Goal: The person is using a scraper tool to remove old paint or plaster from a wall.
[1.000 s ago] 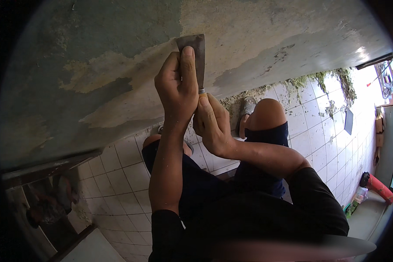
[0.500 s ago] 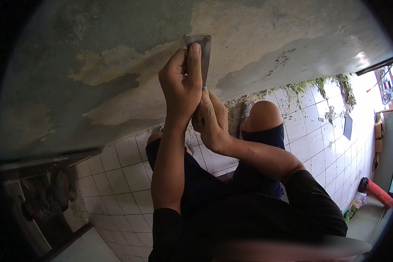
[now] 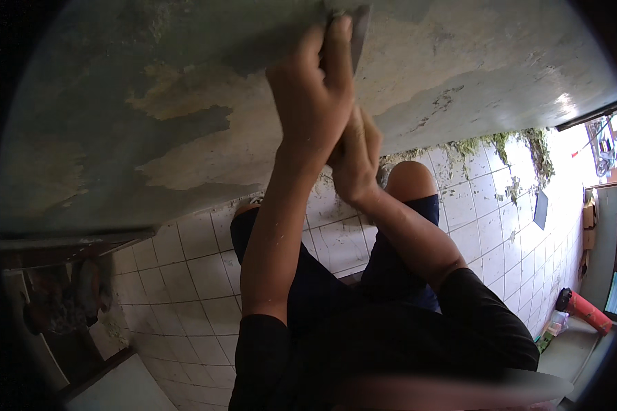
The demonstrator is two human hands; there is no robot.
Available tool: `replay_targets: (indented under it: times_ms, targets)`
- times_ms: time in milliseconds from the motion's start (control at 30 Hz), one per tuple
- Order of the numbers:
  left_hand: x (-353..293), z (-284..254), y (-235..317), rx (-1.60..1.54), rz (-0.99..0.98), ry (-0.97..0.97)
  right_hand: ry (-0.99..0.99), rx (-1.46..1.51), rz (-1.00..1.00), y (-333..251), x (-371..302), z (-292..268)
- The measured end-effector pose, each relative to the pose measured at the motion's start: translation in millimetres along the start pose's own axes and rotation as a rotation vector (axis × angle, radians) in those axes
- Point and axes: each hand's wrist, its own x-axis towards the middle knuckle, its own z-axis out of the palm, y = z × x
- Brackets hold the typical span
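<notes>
A flat metal putty knife (image 3: 360, 40) is held up against the wall (image 3: 199, 89), whose greenish paint is partly stripped to pale, beige patches. My left hand (image 3: 315, 96) presses on its blade, thumb stretched along the metal and fingers closed about it. Just below, my right hand (image 3: 356, 161) is wrapped round the handle, which is mostly hidden by my hands. Some motion blur softens the blade and my left fingers.
Green-grey paint scrapings (image 3: 538, 154) lie along the wall's foot on white floor tiles (image 3: 192, 281). A dark flat sheet (image 3: 541, 209) rests on the tiles at right. Farther right is a red cylinder (image 3: 588, 312). A doorway opening (image 3: 68, 308) is at lower left.
Both hands have pushed the putty knife upward and a little to the right along the wall. My grip on it looks the same.
</notes>
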Motion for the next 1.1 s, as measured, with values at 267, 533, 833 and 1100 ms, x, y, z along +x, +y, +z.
replay_targets:
  times_ms: [267, 533, 833, 1100]
  targets:
    - [-44.7, 3.9, -19.5, -0.1, -0.119, -0.035, -0.016, -0.258, -0.056, 20.3, -25.7, -17.6]
    - [-59.3, -11.6, -33.1, -0.178, -0.278, -0.062, -0.105, -0.422, -0.078, 21.0, -37.5, -18.4]
    - [-55.7, -14.7, -29.0, -0.139, -0.247, -0.046, -0.049, -0.204, 0.115, 14.8, -38.8, -7.3]
    - [-46.7, -14.3, -24.4, -0.158, -0.254, -0.047, -0.018, -0.131, 0.149, 16.3, -36.8, -0.6]
